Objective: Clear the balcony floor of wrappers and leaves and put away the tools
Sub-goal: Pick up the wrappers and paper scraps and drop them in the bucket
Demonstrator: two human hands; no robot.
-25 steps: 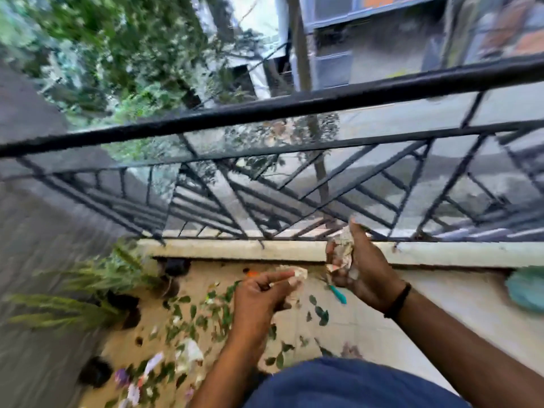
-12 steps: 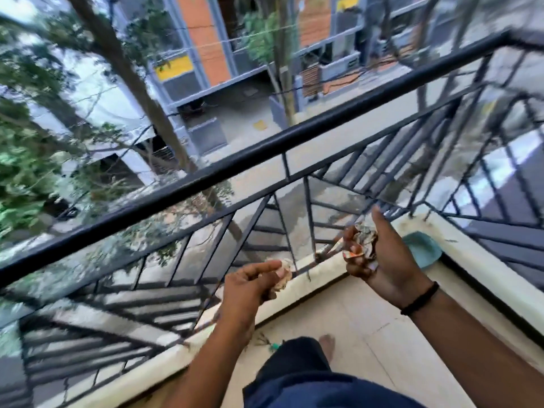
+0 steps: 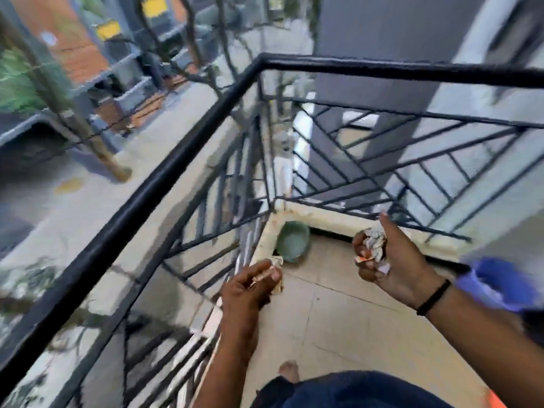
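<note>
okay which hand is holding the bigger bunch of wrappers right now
The right hand: it grips a crumpled wad of wrappers, while the left hand only pinches one small wrapper.

1. A crumpled wad of wrappers (image 3: pixel 373 245), white and grey with an orange-red scrap poking out low on its left, sits bunched in the right hand (image 3: pixel 394 260), fingers curled round it and thumb pointing up.
2. A smaller pale wrapper piece (image 3: pixel 276 262) is pinched at the fingertips of the left hand (image 3: pixel 250 287); it's blurred, so its print can't be made out.
3. Both wrappers are held above the beige balcony floor (image 3: pixel 347 325), well apart from each other.
</note>
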